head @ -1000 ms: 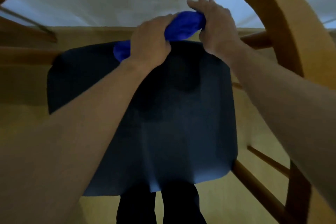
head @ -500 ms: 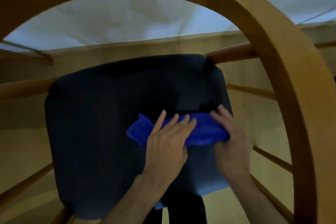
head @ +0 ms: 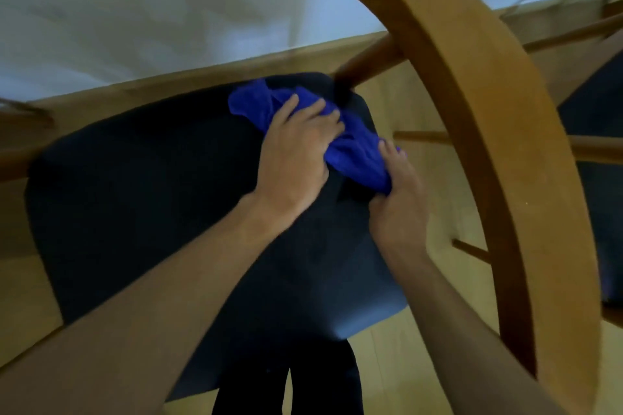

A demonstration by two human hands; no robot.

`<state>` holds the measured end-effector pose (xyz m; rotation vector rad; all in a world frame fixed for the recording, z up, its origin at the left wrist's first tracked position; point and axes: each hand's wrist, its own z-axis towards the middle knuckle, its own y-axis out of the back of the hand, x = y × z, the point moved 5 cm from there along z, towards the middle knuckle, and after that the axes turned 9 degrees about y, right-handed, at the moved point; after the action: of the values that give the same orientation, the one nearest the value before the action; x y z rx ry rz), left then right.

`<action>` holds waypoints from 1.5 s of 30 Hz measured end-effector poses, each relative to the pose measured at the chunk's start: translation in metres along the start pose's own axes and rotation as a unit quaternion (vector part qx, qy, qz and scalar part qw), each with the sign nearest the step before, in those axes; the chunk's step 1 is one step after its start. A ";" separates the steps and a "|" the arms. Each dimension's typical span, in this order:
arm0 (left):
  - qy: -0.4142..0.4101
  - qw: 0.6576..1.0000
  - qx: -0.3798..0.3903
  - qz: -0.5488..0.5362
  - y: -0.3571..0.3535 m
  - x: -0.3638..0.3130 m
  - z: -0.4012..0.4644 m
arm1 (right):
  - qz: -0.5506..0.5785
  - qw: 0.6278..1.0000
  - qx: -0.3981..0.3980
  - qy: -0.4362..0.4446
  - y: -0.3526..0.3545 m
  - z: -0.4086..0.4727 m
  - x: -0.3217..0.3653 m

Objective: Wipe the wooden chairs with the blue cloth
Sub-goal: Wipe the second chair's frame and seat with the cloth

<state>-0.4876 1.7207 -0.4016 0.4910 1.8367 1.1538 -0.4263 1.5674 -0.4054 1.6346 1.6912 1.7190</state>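
I look down through the curved wooden back of a chair onto its dark padded seat. The blue cloth lies bunched on the seat's far right corner, next to a wooden rail. My left hand presses down on the cloth's middle with its fingers laid across it. At the seat's right edge, my right hand grips the near end of the cloth, with fabric tucked under its palm.
A white cloth-covered table stands just beyond the chair. A second wooden chair with a dark seat is at the right edge. Wooden rungs cross below the seat, over a light wooden floor. My dark-trousered legs stand at the bottom.
Both hands pulled the cloth from the seat's far edge toward me, then pushed it away again to the far right corner. My right hand went from pressing to gripping the cloth's end.
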 end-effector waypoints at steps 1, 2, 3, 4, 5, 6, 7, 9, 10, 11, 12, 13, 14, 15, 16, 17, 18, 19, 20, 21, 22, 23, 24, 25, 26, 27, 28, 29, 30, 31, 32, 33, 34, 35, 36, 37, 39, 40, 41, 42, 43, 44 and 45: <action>-0.011 1.000 0.025 0.000 -0.004 -0.008 -0.020 | -0.015 1.000 0.012 -0.005 0.000 -0.022 -0.003; -0.020 0.998 0.062 -0.002 -0.009 -0.015 -0.042 | -0.038 0.999 0.030 -0.011 0.000 -0.044 -0.007; -0.026 0.995 0.101 -0.010 -0.014 -0.020 -0.064 | -0.067 0.996 0.055 -0.018 -0.001 -0.065 -0.010; -0.034 0.990 0.133 -0.017 -0.018 -0.021 -0.083 | -0.094 0.991 0.088 -0.028 -0.002 -0.082 -0.013; -0.043 0.986 0.162 -0.015 -0.021 -0.021 -0.099 | -0.109 0.986 0.122 -0.037 -0.004 -0.095 -0.014; -0.050 0.980 0.191 0.001 -0.019 -0.021 -0.108 | -0.112 0.982 0.148 -0.042 -0.005 -0.102 -0.015; -0.053 0.977 0.207 0.024 -0.015 -0.022 -0.106 | -0.100 0.982 0.154 -0.049 -0.003 -0.103 -0.014; -0.041 0.982 0.174 0.052 -0.001 -0.025 -0.079 | -0.041 0.992 0.103 -0.055 0.014 -0.089 -0.005; -0.032 0.990 0.128 0.058 0.008 -0.027 -0.057 | -0.003 0.998 0.058 -0.033 0.025 -0.073 0.005; -0.015 0.995 0.083 0.058 0.018 -0.028 -0.030 | 0.024 1.000 0.013 -0.005 0.036 -0.051 0.016; 0.009 0.997 0.044 0.056 0.028 -0.027 -0.002 | 0.042 0.999 -0.019 0.015 0.043 -0.024 0.025; 0.035 0.998 0.008 0.052 0.036 -0.023 0.024 | 0.056 0.998 -0.039 0.013 0.046 0.006 0.033; 0.058 0.997 -0.022 0.048 0.041 -0.016 0.046 | 0.052 0.997 -0.048 0.003 0.043 0.037 0.038; 0.072 0.996 -0.031 0.050 0.041 -0.009 0.062 | 0.047 0.998 -0.044 -0.012 0.038 0.063 0.043; 0.075 0.995 -0.022 0.059 0.037 -0.002 0.073 | 0.042 0.998 -0.033 -0.021 0.029 0.082 0.044; 0.063 0.995 -0.008 0.072 0.030 0.006 0.076 | 0.042 0.999 -0.023 -0.017 0.019 0.089 0.045; 0.038 0.995 0.009 0.090 0.023 0.013 0.072 | 0.036 0.999 -0.009 0.003 0.009 0.084 0.045; 0.008 0.995 0.016 0.100 0.020 0.018 0.062 | 0.021 0.999 0.008 0.030 -0.002 0.070 0.042; -0.016 0.995 0.014 0.098 0.017 0.019 0.046 | -0.003 0.999 0.025 0.049 -0.009 0.051 0.037; -0.031 0.995 0.010 0.093 0.017 0.017 0.027 | -0.030 0.997 0.039 0.060 -0.011 0.030 0.030; -0.040 0.994 0.021 0.096 0.016 0.013 0.003 | -0.045 0.994 0.061 0.075 -0.013 0.008 0.022; -0.044 0.993 0.038 0.098 0.013 0.011 -0.025 | -0.053 0.989 0.091 0.100 -0.015 -0.014 0.017; -0.052 0.992 0.058 0.097 0.008 0.008 -0.052 | -0.070 0.984 0.118 0.117 -0.016 -0.038 0.012; -0.061 0.991 0.083 0.091 0.003 0.006 -0.078 | -0.105 0.977 0.139 0.126 -0.016 -0.063 0.008; -0.065 0.988 0.109 0.086 -0.002 0.004 -0.102 | -0.146 0.967 0.168 0.128 -0.018 -0.088 0.007; -0.066 0.985 0.134 0.085 -0.006 0.006 -0.124 | -0.181 0.953 0.209 0.125 -0.021 -0.110 0.008; -0.066 0.983 0.146 0.086 -0.009 0.008 -0.141 | -0.202 0.942 0.236 0.125 -0.022 -0.123 0.012; -0.067 0.983 0.149 0.082 -0.009 0.010 -0.149 | -0.209 0.939 0.241 0.126 -0.023 -0.126 0.013; -0.068 0.983 0.149 0.080 -0.009 0.012 -0.150 | -0.206 0.941 0.238 0.126 -0.023 -0.120 0.017; -0.068 0.984 0.138 0.084 -0.007 0.015 -0.144 | -0.187 0.946 0.232 0.129 -0.023 -0.108 0.022; -0.065 0.985 0.127 0.092 -0.005 0.019 -0.135 | -0.151 0.950 0.233 0.143 -0.023 -0.093 0.029; -0.065 0.986 0.114 0.100 -0.002 0.024 -0.121 | -0.112 0.950 0.251 0.149 -0.023 -0.076 0.036; -0.062 0.987 0.104 0.102 0.002 0.030 -0.106 | -0.088 0.947 0.271 0.149 -0.021 -0.058 0.043; -0.052 0.989 0.098 0.101 0.007 0.038 -0.090 | -0.077 0.947 0.270 0.154 -0.017 -0.038 0.052; -0.027 0.992 0.087 0.088 0.017 0.047 -0.075 | -0.073 0.951 0.249 0.169 -0.010 -0.017 0.063; 0.008 0.996 0.066 0.065 0.030 0.058 -0.060 | -0.068 0.954 0.220 0.190 -0.004 0.004 0.077; 0.093 0.995 0.010 0.027 0.060 0.084 -0.033 | -0.066 0.950 0.169 0.253 -0.001 0.044 0.111; 0.116 0.993 -0.009 0.035 0.074 0.096 -0.021 | -0.073 0.942 0.161 0.286 -0.008 0.061 0.129; 0.122 0.990 -0.021 0.061 0.085 0.108 -0.011 | -0.092 0.931 0.158 0.317 -0.021 0.077 0.146; 0.122 0.988 -0.025 0.086 0.092 0.119 -0.005 | -0.112 0.920 0.159 0.342 -0.038 0.089 0.162; 0.131 0.986 -0.017 0.102 0.095 0.128 -0.002 | -0.134 0.912 0.160 0.353 -0.055 0.095 0.173; 0.143 0.983 0.000 0.117 0.091 0.136 -0.005 | -0.163 0.908 0.158 0.352 -0.070 0.096 0.180; 0.155 0.979 0.019 0.129 0.083 0.141 -0.013 | -0.194 0.907 0.150 0.343 -0.083 0.090 0.181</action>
<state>-0.5828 1.8543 -0.3945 0.6116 2.1101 1.4382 -0.4618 1.7835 -0.4032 0.6867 2.4858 2.0127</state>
